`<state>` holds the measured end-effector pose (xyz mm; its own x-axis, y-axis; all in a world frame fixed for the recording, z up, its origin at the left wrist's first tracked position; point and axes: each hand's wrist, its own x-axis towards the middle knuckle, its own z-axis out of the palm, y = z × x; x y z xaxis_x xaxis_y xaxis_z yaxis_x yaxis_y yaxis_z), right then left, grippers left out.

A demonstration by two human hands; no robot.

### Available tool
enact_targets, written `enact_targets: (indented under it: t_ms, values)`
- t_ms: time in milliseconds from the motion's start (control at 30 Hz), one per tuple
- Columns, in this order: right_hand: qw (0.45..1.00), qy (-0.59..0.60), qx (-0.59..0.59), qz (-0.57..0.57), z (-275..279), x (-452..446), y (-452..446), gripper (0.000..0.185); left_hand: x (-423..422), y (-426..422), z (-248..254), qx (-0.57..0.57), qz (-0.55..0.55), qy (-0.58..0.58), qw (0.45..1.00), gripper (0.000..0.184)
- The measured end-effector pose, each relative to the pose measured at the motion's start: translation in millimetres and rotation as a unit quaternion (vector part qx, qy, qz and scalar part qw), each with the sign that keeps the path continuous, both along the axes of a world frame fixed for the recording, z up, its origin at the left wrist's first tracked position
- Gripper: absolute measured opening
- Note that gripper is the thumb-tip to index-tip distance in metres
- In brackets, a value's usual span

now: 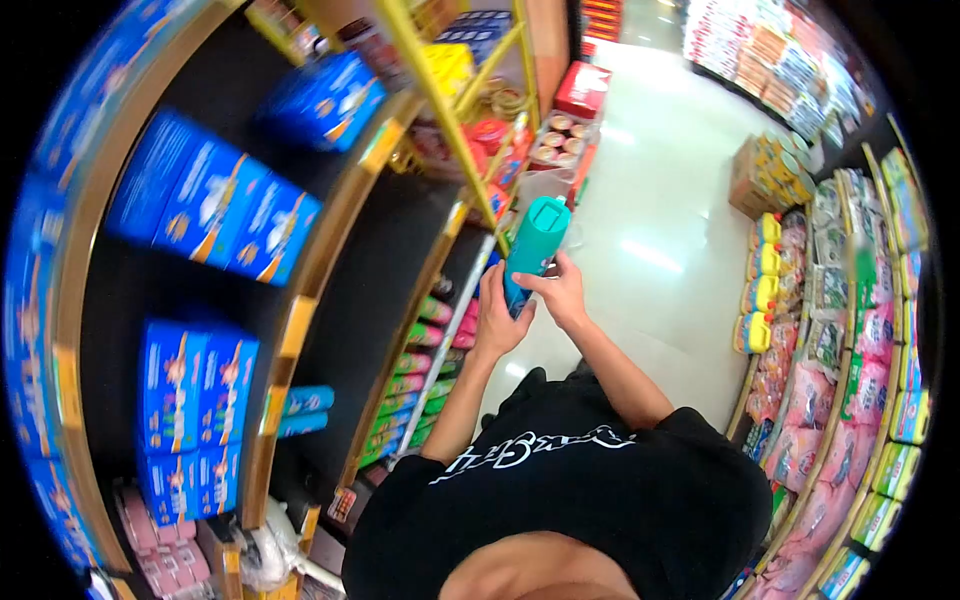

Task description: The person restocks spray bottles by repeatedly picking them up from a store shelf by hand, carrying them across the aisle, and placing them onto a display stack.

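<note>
A teal bottle [538, 243] with a squarish flip-top cap, darker blue toward its base, is held upright and slightly tilted in front of my chest. My left hand [497, 318] wraps around its lower left side, thumb near the base. From the other side, my right hand [557, 290] grips the bottle's lower right, its thumb lying across the front. Both hands are closed on it, and the lower part of the bottle is partly hidden by the fingers. Two similar teal bottles [306, 401] lie on the shelf to my left.
Left shelving [330, 300] carries blue boxes [215, 205] and, lower down, rows of pink, green and blue packages [410, 385]. Red cartons [582, 90] stand at the shelf end. Across the pale aisle floor [640, 230] are yellow jugs [757, 290], a cardboard box [745, 175] and pink bags [815, 385].
</note>
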<state>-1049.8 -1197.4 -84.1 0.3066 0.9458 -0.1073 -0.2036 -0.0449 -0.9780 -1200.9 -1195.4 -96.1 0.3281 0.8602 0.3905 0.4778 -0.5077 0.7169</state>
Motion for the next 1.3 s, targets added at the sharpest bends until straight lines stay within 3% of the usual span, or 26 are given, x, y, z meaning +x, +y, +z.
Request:
enact_targets:
  t_ms: [33,67,100,267,367,433,467,500,600,700,767,900,1033,1067,1133,1233,1300]
  values:
    - [1.0,-0.008,-0.021,-0.017,8.3,21.8,2.5,0.05,29.6,6.1,-1.1,0.008,0.001,0.0,1.0,0.083]
    - [0.998,0.048,0.032,-0.033,19.5,39.5,4.0,0.051,55.6,11.3,-7.3,-0.004,0.016,0.018,1.0,0.086]
    - [0.999,0.003,-0.026,-0.033,16.9,63.2,6.0,0.052,80.2,19.2,-6.5,0.021,-0.007,0.022,1.0,0.086]
    - [0.993,-0.096,-0.035,-0.054,-0.6,144.8,28.2,0.06,171.0,42.6,-2.1,-0.007,-0.012,0.026,1.0,0.084]
    - [0.978,-0.183,0.027,-0.095,-21.4,183.2,53.0,0.064,211.4,74.1,-19.8,-0.057,-0.057,0.021,0.997,0.082]
    - [0.981,-0.16,-0.005,-0.109,-20.0,214.6,70.9,0.066,242.0,103.3,-30.5,-0.04,-0.072,0.046,0.996,0.081]
    - [0.982,-0.148,-0.02,-0.114,-18.0,232.9,84.4,0.068,262.2,119.1,-29.4,-0.119,-0.073,0.02,0.99,0.082]
    - [0.98,-0.158,-0.025,-0.122,-19.3,251.4,100.2,0.069,281.5,137.9,-36.6,-0.08,-0.085,0.006,0.993,0.082]
    - [0.973,-0.17,-0.035,-0.151,-19.7,309.4,152.4,0.072,344.6,199.6,-49.2,-0.108,-0.121,-0.012,0.987,0.079]
    - [0.96,-0.196,-0.029,-0.196,-12.2,369.5,209.1,0.072,408.6,266.9,-28.0,-0.109,-0.176,-0.01,0.978,0.076]
    - [0.968,-0.141,-0.028,-0.208,1.1,407.7,240.6,0.065,444.7,304.8,-9.3,-0.112,-0.214,-0.002,0.97,0.074]
    - [0.969,-0.06,-0.011,-0.24,16.1,485.4,300.7,0.058,523.3,382.2,4.3,-0.013,-0.264,-0.002,0.965,0.077]
    - [0.955,-0.069,-0.028,-0.287,19.0,546.7,348.7,0.058,596.7,454.6,-1.0,-0.092,-0.341,0.039,0.935,0.084]
    - [0.954,-0.061,-0.02,-0.294,20.5,562.8,362.7,0.058,610.4,464.3,9.5,-0.042,-0.327,0.013,0.944,0.084]
    - [0.949,-0.049,-0.006,-0.312,12.8,600.6,393.9,0.058,651.8,502.0,2.1,-0.057,-0.348,0.035,0.935,0.084]
    - [0.956,-0.047,-0.012,-0.289,13.8,663.3,446.9,0.057,715.6,555.6,-6.7,-0.102,-0.351,0.033,0.93,0.081]
    - [0.959,-0.118,-0.078,-0.245,13.2,708.3,483.6,0.061,751.9,590.6,-0.2,-0.165,-0.352,0.027,0.921,0.079]
